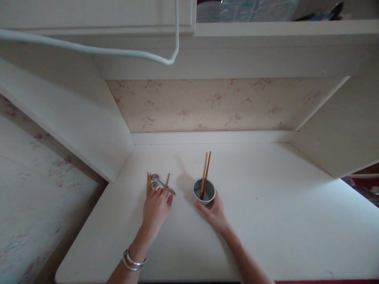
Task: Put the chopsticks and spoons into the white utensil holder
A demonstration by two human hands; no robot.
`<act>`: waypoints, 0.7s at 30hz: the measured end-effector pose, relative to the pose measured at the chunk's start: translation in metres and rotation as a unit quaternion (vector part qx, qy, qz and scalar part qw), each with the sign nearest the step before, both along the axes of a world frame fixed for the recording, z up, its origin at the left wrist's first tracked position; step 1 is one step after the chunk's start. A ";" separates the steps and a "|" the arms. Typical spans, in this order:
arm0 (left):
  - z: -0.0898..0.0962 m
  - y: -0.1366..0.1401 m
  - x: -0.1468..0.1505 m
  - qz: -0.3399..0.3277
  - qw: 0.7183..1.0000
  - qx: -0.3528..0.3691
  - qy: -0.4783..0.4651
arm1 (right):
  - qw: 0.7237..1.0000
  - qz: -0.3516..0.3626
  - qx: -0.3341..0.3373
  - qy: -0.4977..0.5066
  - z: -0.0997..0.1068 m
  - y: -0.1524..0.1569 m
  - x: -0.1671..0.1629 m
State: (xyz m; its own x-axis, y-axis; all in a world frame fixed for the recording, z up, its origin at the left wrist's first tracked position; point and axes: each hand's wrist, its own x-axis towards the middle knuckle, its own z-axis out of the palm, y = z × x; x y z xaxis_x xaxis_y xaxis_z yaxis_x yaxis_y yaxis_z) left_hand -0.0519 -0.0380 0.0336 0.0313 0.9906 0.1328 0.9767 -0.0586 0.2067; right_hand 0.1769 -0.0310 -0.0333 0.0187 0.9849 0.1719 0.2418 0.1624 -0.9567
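A small grey metal cup (204,191) stands on the white tabletop (266,213) with two wooden chopsticks (205,171) leaning upright in it. My right hand (214,211) wraps around the cup's near side. To the left lies a loose pile of wooden chopsticks (148,183) and metal spoons (156,178). My left hand (156,209), with bangles on the wrist, rests fingers-down on that pile; whether the fingers pinch a piece cannot be told.
The table sits in a white alcove with a floral back wall (207,104) and slanted side panels. A white rail (89,49) hangs overhead. A floral-covered surface (35,185) lies to the left below table level.
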 end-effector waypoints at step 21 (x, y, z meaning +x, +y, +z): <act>-0.012 0.014 -0.002 0.025 0.994 -0.039 0.100 | 0.999 0.002 -0.005 -0.032 -0.004 0.000 0.003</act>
State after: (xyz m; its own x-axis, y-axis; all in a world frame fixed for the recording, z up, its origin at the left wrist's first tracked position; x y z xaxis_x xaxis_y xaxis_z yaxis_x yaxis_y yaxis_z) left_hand -0.0541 -0.0245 0.0218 -0.0001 0.9987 0.0516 1.0000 -0.0003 0.0093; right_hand 0.1804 -0.0313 -0.0374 0.0038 0.9867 0.1627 0.3021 0.1540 -0.9408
